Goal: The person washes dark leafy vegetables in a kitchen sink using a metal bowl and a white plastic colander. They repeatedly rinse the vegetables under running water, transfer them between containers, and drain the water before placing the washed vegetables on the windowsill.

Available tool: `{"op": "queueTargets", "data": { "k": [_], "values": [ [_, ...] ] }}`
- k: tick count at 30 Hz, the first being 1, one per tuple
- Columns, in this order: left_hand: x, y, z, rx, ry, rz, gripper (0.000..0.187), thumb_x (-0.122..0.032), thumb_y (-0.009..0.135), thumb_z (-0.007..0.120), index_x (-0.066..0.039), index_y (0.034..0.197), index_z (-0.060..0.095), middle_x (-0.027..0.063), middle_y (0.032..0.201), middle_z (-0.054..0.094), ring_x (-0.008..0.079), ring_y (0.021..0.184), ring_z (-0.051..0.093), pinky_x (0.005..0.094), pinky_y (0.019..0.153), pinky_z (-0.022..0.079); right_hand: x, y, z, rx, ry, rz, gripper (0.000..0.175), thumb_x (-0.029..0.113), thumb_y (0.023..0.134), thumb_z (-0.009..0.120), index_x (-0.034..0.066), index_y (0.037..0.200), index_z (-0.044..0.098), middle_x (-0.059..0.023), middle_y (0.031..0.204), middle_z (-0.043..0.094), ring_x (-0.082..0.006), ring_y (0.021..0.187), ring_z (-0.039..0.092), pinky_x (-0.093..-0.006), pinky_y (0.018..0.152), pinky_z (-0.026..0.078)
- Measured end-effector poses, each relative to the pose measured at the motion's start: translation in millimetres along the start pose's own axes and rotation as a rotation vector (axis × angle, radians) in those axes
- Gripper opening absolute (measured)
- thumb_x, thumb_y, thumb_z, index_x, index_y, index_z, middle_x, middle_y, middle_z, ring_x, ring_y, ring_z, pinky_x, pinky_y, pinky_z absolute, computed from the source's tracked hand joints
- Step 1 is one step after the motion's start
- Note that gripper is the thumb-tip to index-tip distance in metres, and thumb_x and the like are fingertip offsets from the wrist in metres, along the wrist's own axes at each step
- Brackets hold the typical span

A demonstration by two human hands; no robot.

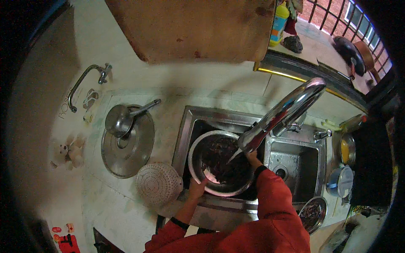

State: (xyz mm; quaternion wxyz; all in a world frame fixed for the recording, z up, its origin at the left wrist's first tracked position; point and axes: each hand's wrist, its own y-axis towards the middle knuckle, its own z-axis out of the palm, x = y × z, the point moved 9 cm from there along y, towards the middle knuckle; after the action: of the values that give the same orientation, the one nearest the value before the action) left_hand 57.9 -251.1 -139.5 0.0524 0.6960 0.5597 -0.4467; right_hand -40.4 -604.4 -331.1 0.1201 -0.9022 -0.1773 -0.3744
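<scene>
A wide stainless steel basin [196,161] sits in the larger sink bowl, with a dark, leafy-looking mass [218,155] inside. My left hand [198,187] is at the basin's lower left rim, its fingers partly hidden. On the right side of the basin, my right hand [253,158] is partly covered by the chrome faucet [281,114], whose spout hangs over the basin. A thin stream of water [234,155] falls from it into the dark mass. Whether either hand grips the rim is not clear.
Left of the sink lie an upturned perforated basket [159,183], a large metal lid [139,158] and a metal ladle-like pan [118,120]. The small sink bowl [300,167] is at the right, with another bowl [321,205] of dark pieces near its lower edge.
</scene>
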Motion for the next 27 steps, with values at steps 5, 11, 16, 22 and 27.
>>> {"op": "queueTargets", "data": {
  "k": [5, 11, 16, 22, 27],
  "values": [
    [35, 24, 0, -0.169, -0.097, -0.164, 0.042, -0.018, 0.065, 0.066, 0.001, 0.094, 0.043, 0.0193, 0.093, 0.054, 0.0333, 0.086, 0.053, 0.0405, 0.075, 0.041, -18, 9, 7, -0.011, 0.195, -0.015, 0.034, 0.025, 0.071, 0.06, -0.0048, 0.086, 0.058, -0.018, 0.073, 0.06, -0.0328, 0.062, 0.057, -0.0422, 0.056, 0.045],
    [26, -10, -21, -0.167, -0.156, -0.177, 0.032, -0.008, 0.069, 0.063, 0.001, 0.093, 0.043, 0.0163, 0.089, 0.053, 0.0285, 0.082, 0.054, 0.0382, 0.069, 0.043, 56, -2, -55, -0.145, 0.022, -0.007, 0.023, 0.018, 0.067, 0.062, -0.0014, 0.08, 0.061, -0.019, 0.08, 0.059, -0.0343, 0.066, 0.057, -0.0411, 0.06, 0.046],
    [-3, -33, -30, -0.031, -0.462, -0.101, 0.034, -0.01, 0.071, 0.063, 0.001, 0.098, 0.044, 0.0131, 0.091, 0.052, 0.023, 0.075, 0.055, 0.0357, 0.058, 0.046, 119, -12, -126, -0.075, 0.036, -0.064, 0.025, 0.02, 0.073, 0.056, 0.0, 0.086, 0.061, -0.0195, 0.082, 0.059, -0.035, 0.076, 0.056, -0.0402, 0.065, 0.045],
    [5, -20, -6, 0.071, -0.584, -0.326, 0.04, -0.022, 0.065, 0.071, 0.0, 0.091, 0.051, 0.0101, 0.082, 0.055, 0.0204, 0.071, 0.054, 0.0303, 0.054, 0.043, 136, -11, -179, -0.044, -0.059, -0.027, 0.021, 0.018, 0.07, 0.057, 0.0054, 0.086, 0.064, -0.016, 0.08, 0.061, -0.0314, 0.073, 0.059, -0.0385, 0.065, 0.046],
    [24, 6, 24, 0.221, -0.544, -0.351, 0.034, -0.014, 0.062, 0.068, 0.003, 0.088, 0.053, 0.0098, 0.077, 0.055, 0.022, 0.068, 0.053, 0.0348, 0.055, 0.041, 131, -10, -189, -0.037, -0.015, -0.053, 0.021, 0.017, 0.069, 0.058, 0.0054, 0.085, 0.064, -0.0152, 0.079, 0.062, -0.0314, 0.073, 0.059, -0.0388, 0.066, 0.046]
  ]
}}
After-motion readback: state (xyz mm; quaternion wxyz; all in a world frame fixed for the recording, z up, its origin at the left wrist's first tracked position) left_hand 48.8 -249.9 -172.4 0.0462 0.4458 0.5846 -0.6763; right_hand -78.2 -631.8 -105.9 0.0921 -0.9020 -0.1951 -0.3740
